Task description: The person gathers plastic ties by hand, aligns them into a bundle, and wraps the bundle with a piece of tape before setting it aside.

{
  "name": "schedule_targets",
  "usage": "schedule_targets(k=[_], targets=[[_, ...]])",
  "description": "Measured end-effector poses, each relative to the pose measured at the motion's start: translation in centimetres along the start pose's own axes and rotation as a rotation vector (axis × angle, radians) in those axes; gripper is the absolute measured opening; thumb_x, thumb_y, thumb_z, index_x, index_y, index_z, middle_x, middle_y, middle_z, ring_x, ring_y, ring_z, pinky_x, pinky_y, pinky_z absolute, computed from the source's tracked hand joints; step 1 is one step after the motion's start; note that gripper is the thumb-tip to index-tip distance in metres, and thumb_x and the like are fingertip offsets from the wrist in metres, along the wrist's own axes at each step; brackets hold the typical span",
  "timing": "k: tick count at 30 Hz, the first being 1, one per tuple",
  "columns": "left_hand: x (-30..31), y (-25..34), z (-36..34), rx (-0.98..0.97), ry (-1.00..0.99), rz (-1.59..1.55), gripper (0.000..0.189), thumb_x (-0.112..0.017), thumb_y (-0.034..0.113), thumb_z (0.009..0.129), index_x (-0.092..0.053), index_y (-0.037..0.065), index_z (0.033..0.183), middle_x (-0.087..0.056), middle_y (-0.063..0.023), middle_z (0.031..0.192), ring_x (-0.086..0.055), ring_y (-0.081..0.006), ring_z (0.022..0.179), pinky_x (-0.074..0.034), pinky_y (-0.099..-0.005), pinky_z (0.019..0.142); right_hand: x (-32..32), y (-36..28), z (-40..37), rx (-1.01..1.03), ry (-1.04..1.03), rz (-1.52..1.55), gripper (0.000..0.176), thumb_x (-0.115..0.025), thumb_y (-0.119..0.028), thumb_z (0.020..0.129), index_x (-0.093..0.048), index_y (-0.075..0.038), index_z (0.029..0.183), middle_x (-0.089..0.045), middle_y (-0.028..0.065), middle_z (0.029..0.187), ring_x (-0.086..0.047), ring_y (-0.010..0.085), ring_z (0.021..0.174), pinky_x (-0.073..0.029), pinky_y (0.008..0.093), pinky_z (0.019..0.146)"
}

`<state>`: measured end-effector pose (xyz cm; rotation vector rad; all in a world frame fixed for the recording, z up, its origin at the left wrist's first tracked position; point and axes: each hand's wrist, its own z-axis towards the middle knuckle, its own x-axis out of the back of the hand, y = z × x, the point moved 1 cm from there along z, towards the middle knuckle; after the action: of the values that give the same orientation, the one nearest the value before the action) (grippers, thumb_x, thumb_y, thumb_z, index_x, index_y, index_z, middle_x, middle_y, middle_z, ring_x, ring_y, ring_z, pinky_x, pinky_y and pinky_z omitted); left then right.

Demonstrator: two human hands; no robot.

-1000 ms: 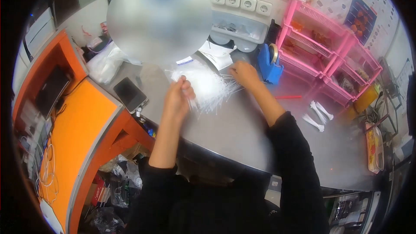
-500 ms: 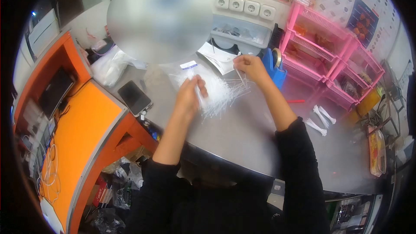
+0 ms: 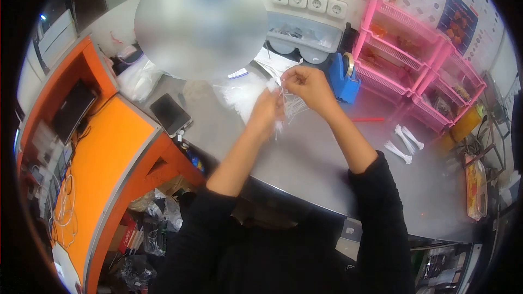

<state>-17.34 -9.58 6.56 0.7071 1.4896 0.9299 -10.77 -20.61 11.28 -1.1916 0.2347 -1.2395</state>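
White cable ties [image 3: 241, 97] lie heaped on the metal table, partly in a clear plastic bag with a blue-and-white label [image 3: 238, 73]. My left hand [image 3: 265, 112] is closed around some cable ties, their ends poking out above and below the fingers. Just to its right, my right hand [image 3: 308, 86] pinches a cable tie at the top of that bunch, fingertips almost touching the left hand. More loose cable ties [image 3: 296, 106] fan out beneath the right hand. Several tied bundles of cable ties [image 3: 404, 140] rest farther right.
A blue tape dispenser [image 3: 344, 79] stands beyond my right hand, near pink stacked drawers [image 3: 400, 54]. Behind are a grey bin [image 3: 305, 37] and white paper [image 3: 278, 64]. A red stick [image 3: 368, 119] lies to the right. On the left are a phone-like black device [image 3: 170, 114] and an orange desk [image 3: 117, 141].
My left hand has moved right and slightly up from the heap with cable ties in it. My right hand has shifted left, and the two hands now meet at the bunch.
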Motion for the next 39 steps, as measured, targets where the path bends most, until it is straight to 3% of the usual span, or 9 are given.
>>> schedule_targets(k=[10,16,19,22,25,28,31,34,39], targets=[[-0.3,-1.3,0.6,0.091,-0.033,-0.129,0.011,-0.037,0.018,0.092,-0.040,0.008,0.090,-0.031,0.0042,0.061,-0.025,-0.0045,0.047,-0.022,-0.0195,0.042,-0.1,1.2,0.2,-0.010,0.043,-0.045,0.011,-0.063,-0.005,0.071,-0.063,0.000,0.081,-0.064,0.0072,0.070,-0.059,0.0105,0.062,-0.046,0.0229,0.059],[-0.4,-1.1,0.3,0.027,-0.111,-0.108,0.010,-0.039,0.019,0.091,-0.040,0.009,0.093,-0.038,0.0017,0.069,-0.035,-0.0084,0.055,-0.031,-0.0234,0.049,0.2,1.5,0.1,-0.014,-0.031,0.037,0.015,-0.064,-0.008,0.070,-0.064,-0.001,0.083,-0.064,0.0071,0.070,-0.059,0.0120,0.061,-0.046,0.0243,0.059],[0.5,-0.8,0.2,0.027,-0.106,-0.056,0.009,-0.040,0.018,0.091,-0.041,0.009,0.092,-0.040,0.0009,0.072,-0.038,-0.0100,0.058,-0.033,-0.0249,0.052,0.6,2.0,0.1,0.124,0.028,-0.057,0.018,-0.065,-0.014,0.070,-0.065,-0.002,0.084,-0.064,0.0106,0.071,-0.059,0.0150,0.062,-0.046,0.0266,0.059],[1.0,-0.5,0.3,-0.016,0.043,-0.115,0.008,-0.040,0.017,0.091,-0.041,0.009,0.091,-0.039,0.0015,0.070,-0.036,-0.0090,0.056,-0.032,-0.0234,0.051,1.8,3.7,-1.0,-0.014,-0.181,-0.324,0.017,-0.065,-0.017,0.069,-0.065,-0.003,0.079,-0.063,0.0143,0.071,-0.059,0.0200,0.063,-0.046,0.0313,0.059],[2.8,-0.7,1.0,-0.015,-0.072,-0.106,0.009,-0.041,0.017,0.090,-0.041,0.008,0.090,-0.037,0.0016,0.069,-0.034,-0.0082,0.055,-0.030,-0.0219,0.050,0.6,6.0,-3.4,0.107,-0.236,-0.806,0.013,-0.061,-0.011,0.067,-0.063,0.002,0.071,-0.059,0.0154,0.063,-0.057,0.0199,0.060,-0.046,0.0316,0.060],[2.4,-1.0,0.7,-0.050,-0.013,-0.129,0.010,-0.040,0.017,0.091,-0.041,0.007,0.091,-0.036,0.0016,0.068,-0.033,-0.0075,0.055,-0.029,-0.0210,0.049,-0.2,7.4,-4.0,0.158,-0.112,-0.932,0.013,-0.060,-0.011,0.064,-0.060,0.002,0.066,-0.055,0.0177,0.059,-0.053,0.0246,0.054,-0.044,0.0350,0.056],[2.2,-1.2,0.7,-0.066,-0.010,-0.154,0.013,-0.040,0.018,0.091,-0.042,0.005,0.094,-0.037,0.0011,0.069,-0.034,-0.0082,0.056,-0.030,-0.0214,0.049,1.9,5.7,-3.5,-0.039,-0.391,-0.639,0.014,-0.061,-0.014,0.069,-0.062,0.001,0.071,-0.058,0.0118,0.060,-0.053,0.0200,0.054,-0.042,0.0338,0.054],[1.6,-1.5,0.6,-0.073,-0.013,-0.082,0.016,-0.039,0.019,0.092,-0.042,0.004,0.096,-0.037,0.0009,0.069,-0.034,-0.0090,0.057,-0.031,-0.0215,0.050,2.6,3.6,-2.7,-0.333,-0.210,-0.037,0.015,-0.062,-0.016,0.073,-0.064,-0.002,0.077,-0.061,0.0058,0.068,-0.054,0.0137,0.059,-0.042,0.0286,0.054],[0.1,-1.6,0.2,-0.055,0.062,-0.049,0.016,-0.039,0.019,0.092,-0.042,0.004,0.096,-0.036,0.0010,0.069,-0.033,-0.0092,0.055,-0.030,-0.0218,0.049,-0.5,3.0,-2.6,-0.190,0.019,0.242,0.019,-0.063,-0.019,0.076,-0.064,-0.001,0.082,-0.060,0.0025,0.073,-0.050,0.0075,0.063,-0.041,0.0243,0.055]])
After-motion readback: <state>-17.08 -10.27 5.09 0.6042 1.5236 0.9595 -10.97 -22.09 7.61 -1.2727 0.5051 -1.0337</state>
